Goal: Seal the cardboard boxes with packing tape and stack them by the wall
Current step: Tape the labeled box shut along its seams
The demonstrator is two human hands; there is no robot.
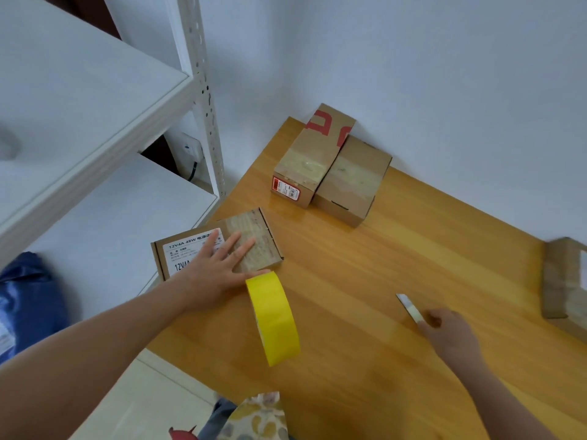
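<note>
The flat box (254, 246) lies at the 9 o'clock edge of the desk (365, 274), tape across its top. Your left hand (212, 268) presses on it, fingers spread flat. The yellow tape roll (274, 315) stands on edge at that hand's 5 o'clock, touching the thumb. At the desk's 4 o'clock, your right hand (451, 338) grips a cutter (409, 308), blade toward 11 o'clock. A red-printed box (313, 154) and a plain box (354, 182), both taped, touch against the wall (413, 74) at 12 o'clock.

Your wooden table (365, 265) sits pushed into a wall corner. At the far corner two taped cardboard boxes touch side by side, the red-printed box (313, 157) left of the plain box (352, 182). The flat labelled box (257, 230) lies at your left edge, and a blurred box (563, 281) at the right edge.
</note>
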